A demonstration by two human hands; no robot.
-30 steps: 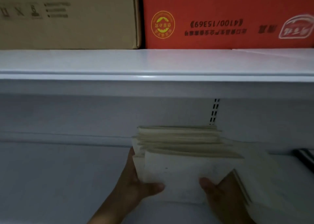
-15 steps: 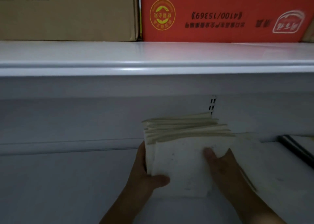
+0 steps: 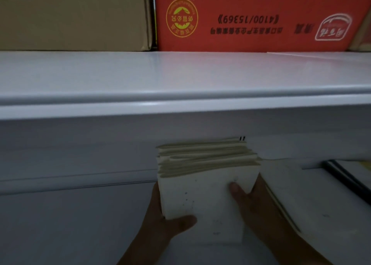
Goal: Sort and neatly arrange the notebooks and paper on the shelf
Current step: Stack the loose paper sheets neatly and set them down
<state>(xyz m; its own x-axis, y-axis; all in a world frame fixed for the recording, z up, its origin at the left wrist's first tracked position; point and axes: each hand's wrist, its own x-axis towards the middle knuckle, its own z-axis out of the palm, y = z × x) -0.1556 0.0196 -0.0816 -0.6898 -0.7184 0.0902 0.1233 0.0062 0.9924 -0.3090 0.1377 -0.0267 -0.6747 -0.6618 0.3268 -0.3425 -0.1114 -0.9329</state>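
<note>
So, a stack of notebooks (image 3: 206, 172) is being held upright on its edge over the lower shelf (image 3: 70, 224), roughly mid-frame and close to the back panel. The cream page edges are being shown on top and a plain white cover is being turned toward the camera. It's being gripped from both sides. The left hand (image 3: 166, 222) is being wrapped around the lower left corner, with its thumb being laid across the bottom of the front cover, and its fingers are being hidden behind the stack. The right hand (image 3: 255, 210) is being clamped on the right edge, thumb being pressed flat onto the cover, with the rest of its fingers being tucked out of sight round the side. Whether the bottom of the stack is actually touching the shelf can't really be told from this angle. Another pale pile of paper (image 3: 305, 200) is being seen lying on the same shelf, just beside the right hand. Overhead, the upper shelf (image 3: 180, 79) is being loaded with a brown cardboard box (image 3: 74, 15) on the left and a red box (image 3: 251, 3) with upside-down print right next to it.
</note>
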